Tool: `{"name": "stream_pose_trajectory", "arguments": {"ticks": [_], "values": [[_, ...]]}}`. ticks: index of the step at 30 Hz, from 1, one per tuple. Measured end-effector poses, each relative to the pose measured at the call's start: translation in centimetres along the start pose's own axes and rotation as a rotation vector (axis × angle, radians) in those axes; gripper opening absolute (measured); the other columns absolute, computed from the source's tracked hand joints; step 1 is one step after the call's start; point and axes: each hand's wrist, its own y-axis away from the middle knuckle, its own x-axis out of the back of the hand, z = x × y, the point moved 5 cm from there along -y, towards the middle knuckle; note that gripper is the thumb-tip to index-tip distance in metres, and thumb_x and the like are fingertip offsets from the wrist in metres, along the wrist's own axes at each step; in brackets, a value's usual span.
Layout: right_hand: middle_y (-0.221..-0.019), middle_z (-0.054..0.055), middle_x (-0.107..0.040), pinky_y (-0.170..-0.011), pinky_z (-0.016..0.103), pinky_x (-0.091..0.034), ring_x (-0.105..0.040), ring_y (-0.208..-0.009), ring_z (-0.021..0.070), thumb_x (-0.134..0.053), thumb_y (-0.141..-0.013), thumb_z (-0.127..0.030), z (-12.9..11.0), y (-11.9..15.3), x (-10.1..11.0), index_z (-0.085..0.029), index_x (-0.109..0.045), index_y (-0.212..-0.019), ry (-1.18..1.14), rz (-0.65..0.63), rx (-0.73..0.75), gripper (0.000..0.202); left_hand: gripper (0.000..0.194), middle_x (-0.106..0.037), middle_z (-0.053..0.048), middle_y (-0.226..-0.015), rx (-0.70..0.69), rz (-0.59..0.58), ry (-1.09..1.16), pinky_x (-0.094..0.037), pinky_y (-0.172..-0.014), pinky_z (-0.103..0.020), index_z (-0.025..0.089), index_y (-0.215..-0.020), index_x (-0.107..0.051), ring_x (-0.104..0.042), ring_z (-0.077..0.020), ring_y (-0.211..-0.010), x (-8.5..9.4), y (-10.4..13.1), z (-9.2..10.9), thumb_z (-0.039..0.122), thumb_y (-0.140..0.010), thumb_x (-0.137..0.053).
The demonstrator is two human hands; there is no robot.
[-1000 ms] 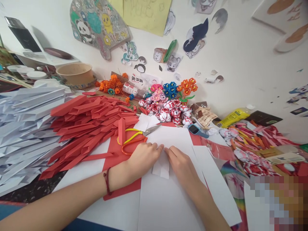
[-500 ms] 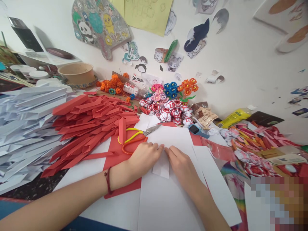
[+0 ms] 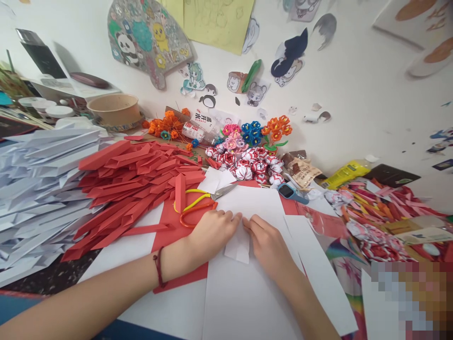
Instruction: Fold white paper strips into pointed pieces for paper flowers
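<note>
Between my hands lies a small folded strip of white paper (image 3: 237, 248), on top of large white sheets (image 3: 244, 302). My left hand (image 3: 214, 229) is closed on the strip's far end, its fingertips pressed together there. Close beside it, my right hand (image 3: 265, 238) also has its fingers bent and closed at the strip's upper right edge. The fingertips of both hands nearly meet and hide that end of the paper. Just beyond my left hand rest scissors (image 3: 198, 202) with yellow and orange handles, over a red sheet (image 3: 170, 255).
Folded red paper strips (image 3: 138, 179) are heaped on the left, beside a larger pile of white folded strips (image 3: 38, 189). Red-and-white paper flowers (image 3: 256, 163) stand at the back. A blue watch (image 3: 292, 192) and a yellow bottle (image 3: 345, 174) lie to the right.
My right hand has shifted very slightly to the right. My left hand, the paper strip and the scissors stay where they were.
</note>
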Motion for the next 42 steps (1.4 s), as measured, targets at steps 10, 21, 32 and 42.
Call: {"name": "stream_pose_trajectory", "arguments": {"ticks": [10, 21, 32, 42], "values": [[-0.073, 0.002, -0.049, -0.062, 0.024, -0.039, -0.052, -0.066, 0.0141, -0.037, -0.089, -0.003, -0.4, 0.0, 0.5, -0.017, -0.054, -0.078, 0.080, 0.032, 0.004, 0.025, 0.032, -0.060, -0.004, -0.074, 0.017, 0.037, 0.019, -0.041, -0.050, -0.028, 0.011, -0.119, -0.053, -0.061, -0.0190, -0.064, -0.5, 0.0, -0.5, 0.009, -0.088, -0.044], [-0.073, 0.001, -0.048, -0.059, 0.024, -0.037, -0.048, -0.064, 0.0134, -0.035, -0.088, -0.001, -0.3, -0.1, 0.5, -0.018, -0.051, -0.077, 0.060, 0.006, -0.030, 0.026, 0.042, -0.060, -0.004, -0.077, -0.037, -0.002, -0.005, -0.042, -0.052, -0.028, 0.013, -0.133, -0.044, -0.061, -0.0191, -0.066, 0.1, -0.1, -0.2, 0.011, -0.090, -0.043], [-0.074, 0.001, -0.051, -0.060, 0.023, -0.035, -0.051, -0.068, 0.0137, -0.038, -0.086, 0.001, -0.3, -0.1, 0.8, -0.018, -0.053, -0.077, 0.065, -0.011, -0.056, 0.025, 0.036, -0.060, -0.007, -0.081, -0.053, -0.014, -0.041, -0.043, -0.057, -0.028, 0.010, -0.125, -0.045, -0.062, -0.0199, -0.071, 0.2, -0.3, 0.6, 0.008, -0.090, -0.040], [-0.073, 0.000, -0.057, -0.060, 0.024, -0.032, -0.057, -0.075, 0.0139, -0.044, -0.088, -0.007, -0.2, 0.7, 1.0, -0.019, -0.055, -0.074, 0.168, 0.034, -0.100, 0.022, 0.038, -0.061, -0.007, -0.082, -0.027, 0.023, 0.000, -0.043, -0.058, -0.027, 0.013, -0.128, -0.046, -0.063, -0.0190, -0.071, 0.5, 0.0, 0.4, 0.012, -0.091, -0.040]]}}
